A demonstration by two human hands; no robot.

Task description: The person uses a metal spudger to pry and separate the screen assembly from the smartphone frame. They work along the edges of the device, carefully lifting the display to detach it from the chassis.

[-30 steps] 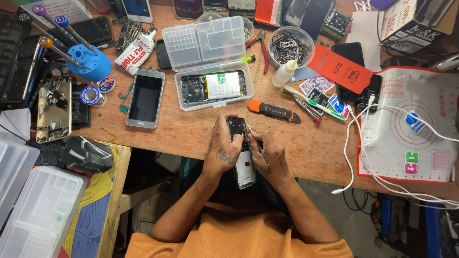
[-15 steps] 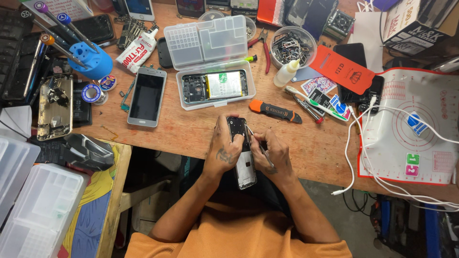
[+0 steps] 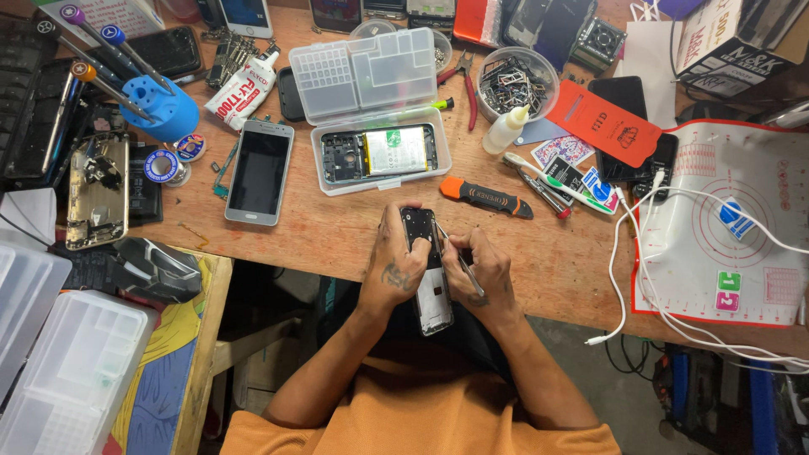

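A silver phone (image 3: 259, 171) is lying face up on the wooden table (image 3: 337, 236), and beside it an opened phone (image 3: 381, 153) is sitting in a clear tray. At the table edge, the left hand (image 3: 396, 265) is gripping a phone frame (image 3: 428, 270). The right hand (image 3: 487, 270) is closing around tweezers (image 3: 458, 253), touching the frame, with an orange tool (image 3: 486, 196) lying just above.

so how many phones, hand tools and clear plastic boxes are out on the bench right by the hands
Phones: 3: opened phone in the left hand, silver phone, gutted phone
Hand tools: 2: tweezers in the right hand, orange-handled tool
Clear boxes: 1: compartment box
Total: 6
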